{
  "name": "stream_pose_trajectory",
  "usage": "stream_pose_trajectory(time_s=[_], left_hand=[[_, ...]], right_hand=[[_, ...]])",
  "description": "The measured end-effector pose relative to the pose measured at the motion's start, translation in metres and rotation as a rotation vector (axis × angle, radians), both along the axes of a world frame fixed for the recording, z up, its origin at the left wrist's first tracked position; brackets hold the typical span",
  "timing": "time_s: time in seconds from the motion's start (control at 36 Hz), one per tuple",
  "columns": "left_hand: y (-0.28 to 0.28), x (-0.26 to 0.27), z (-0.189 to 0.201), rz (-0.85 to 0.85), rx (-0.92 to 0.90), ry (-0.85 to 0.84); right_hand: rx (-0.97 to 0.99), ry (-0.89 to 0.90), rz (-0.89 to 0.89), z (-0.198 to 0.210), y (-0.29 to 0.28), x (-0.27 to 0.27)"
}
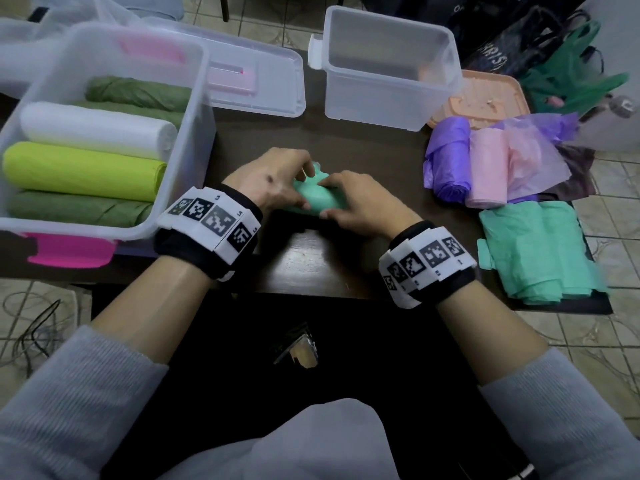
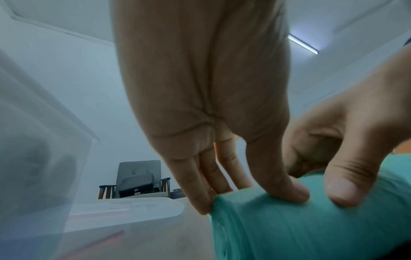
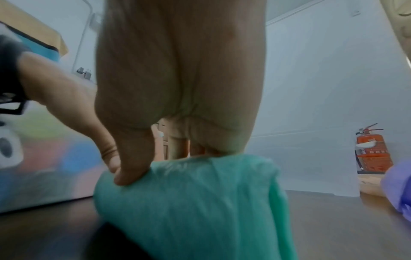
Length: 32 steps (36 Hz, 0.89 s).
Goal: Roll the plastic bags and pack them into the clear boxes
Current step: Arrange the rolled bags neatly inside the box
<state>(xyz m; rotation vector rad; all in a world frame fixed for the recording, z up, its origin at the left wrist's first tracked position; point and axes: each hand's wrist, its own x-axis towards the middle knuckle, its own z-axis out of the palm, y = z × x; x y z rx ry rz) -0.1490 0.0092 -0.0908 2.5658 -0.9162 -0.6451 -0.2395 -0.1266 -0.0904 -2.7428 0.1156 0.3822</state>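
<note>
Dark tabletop (image 1: 311,258) is carrying everything. Nearest, the left hand (image 1: 268,180) and right hand (image 1: 360,204) are both gripping the green bag roll (image 1: 317,199), mostly hiding it. Further left, a clear box (image 1: 194,133) is holding five rolls, its near edge cut off; behind, another clear box (image 1: 384,98) is standing.

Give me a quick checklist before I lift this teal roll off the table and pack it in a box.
1. Both hands on teal roll: left hand and right hand grip it, ok.
2. Roll finished, no loose tail: cannot tell, hands cover it.
3. Left box has space: rolls fill most of it, cannot tell.
4. Right box open and empty: ok.
5. Path to right box clear: ok.
</note>
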Motion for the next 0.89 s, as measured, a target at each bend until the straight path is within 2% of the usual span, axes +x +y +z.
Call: stream_pose_trajectory(time_s=[0.22, 0.36, 0.5, 0.58, 0.72, 0.89], left_hand=[[0.006, -0.001, 0.001, 0.063, -0.054, 0.064], [0.007, -0.001, 0.004, 0.056, -0.073, 0.103], [0.009, -0.003, 0.006, 0.062, -0.113, 0.108], [0.01, -0.005, 0.007, 0.07, -0.119, 0.11], [0.01, -0.006, 0.007, 0.069, -0.136, 0.121], [0.01, -0.007, 0.007, 0.123, -0.157, 0.103]], right_hand=[[0.12, 0.234, 0.007, 0.014, -0.012, 0.016], [0.097, 0.327, -0.008, 0.021, -0.014, 0.029], [0.201, 0.307, -0.032, 0.013, -0.003, 0.037], [0.171, 0.32, 0.011, 0.011, 0.001, 0.038], [0.227, 0.245, 0.013, 0.004, -0.001, 0.032], [0.17, 0.137, 0.032, 0.003, -0.001, 0.023]])
